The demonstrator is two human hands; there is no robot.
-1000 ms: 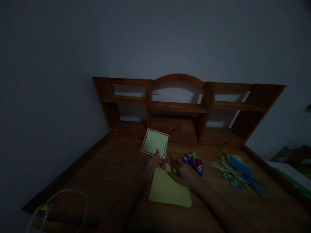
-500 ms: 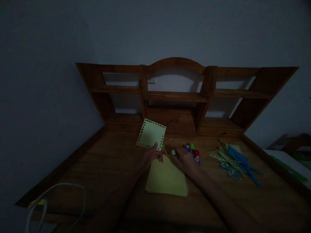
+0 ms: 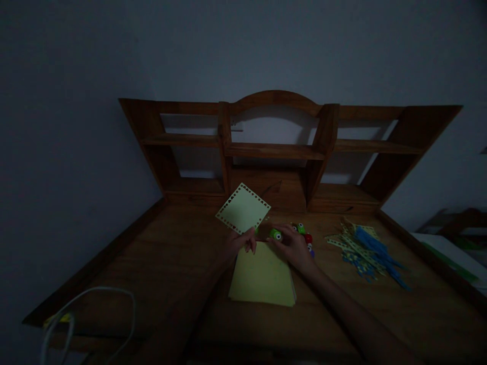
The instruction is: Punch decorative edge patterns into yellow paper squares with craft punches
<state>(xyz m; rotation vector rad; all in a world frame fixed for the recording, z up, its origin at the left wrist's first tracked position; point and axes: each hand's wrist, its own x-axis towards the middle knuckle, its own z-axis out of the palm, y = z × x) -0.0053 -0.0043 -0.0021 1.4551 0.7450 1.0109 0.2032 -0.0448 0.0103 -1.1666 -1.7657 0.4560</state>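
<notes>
Grey wall (image 3: 243, 50) at back, in dim light. Below, wooden worktop (image 3: 160, 253), with wooden shelf unit (image 3: 274, 151) along its far side, arched at the middle. White cable (image 3: 106, 289) looped at near left. Yellow sheets (image 3: 262, 279) stacked in front of the hands, edges slightly uneven. Well apart to the right, tangled heap of pale strips (image 3: 338, 246), blue strips (image 3: 375, 246) among them. Punched card (image 3: 243, 209), pale, turned corner-down, beyond the stack's far left; small cut-outs along its borders. Left hand (image 3: 243, 242): grip pinched on the card's lowest corner. Right hand (image 3: 297, 247): grip closed round green eyed piece (image 3: 275, 234), near the stack's far right corner. Just beside that hand, partly hidden: red piece (image 3: 308, 238), second green piece (image 3: 301, 228), purple piece (image 3: 311, 252). Smallest: pale scraps (image 3: 267, 218) near the card's right corner.
</notes>
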